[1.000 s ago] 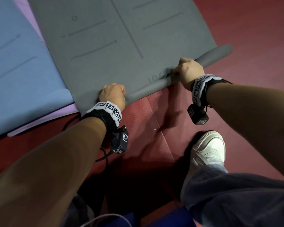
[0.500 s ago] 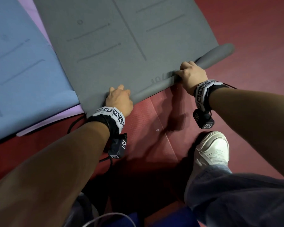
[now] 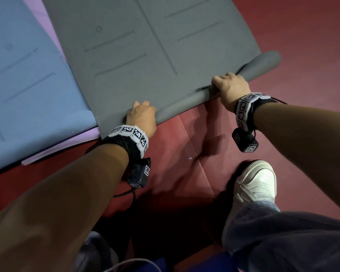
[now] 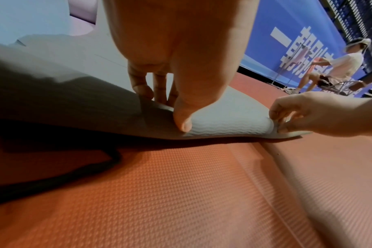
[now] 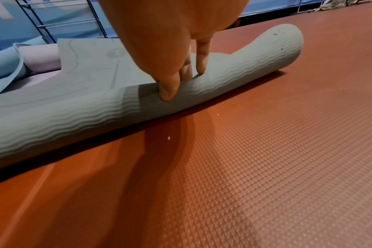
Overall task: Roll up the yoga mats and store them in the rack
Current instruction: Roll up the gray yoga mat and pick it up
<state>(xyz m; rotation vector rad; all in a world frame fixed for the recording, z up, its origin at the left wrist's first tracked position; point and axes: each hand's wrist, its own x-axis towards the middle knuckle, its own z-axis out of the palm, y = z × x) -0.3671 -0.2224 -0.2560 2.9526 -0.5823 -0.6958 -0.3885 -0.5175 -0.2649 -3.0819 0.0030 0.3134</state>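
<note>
A grey yoga mat (image 3: 145,55) lies flat on the red floor, its near edge curled into a thin roll (image 3: 185,101) that is fatter at the right end. My left hand (image 3: 141,116) grips the roll near its left end; in the left wrist view the thumb (image 4: 183,124) sits under the curl of the grey mat (image 4: 223,120) and the fingers lie on top. My right hand (image 3: 230,89) grips the roll right of the middle. In the right wrist view its thumb (image 5: 168,94) presses the roll's front (image 5: 255,67) and the fingers curl over it.
A blue mat (image 3: 28,85) lies left of the grey one, over a purple mat (image 3: 71,142). My white shoe (image 3: 257,181) stands on the red floor (image 3: 185,154). A wire rack (image 5: 42,20) stands at the back, and a seated person (image 4: 333,67) is by the blue wall.
Both hands have pushed the rolled edge a little further away over the grey mat. The left hand's fingers have reached forward over the curl.
</note>
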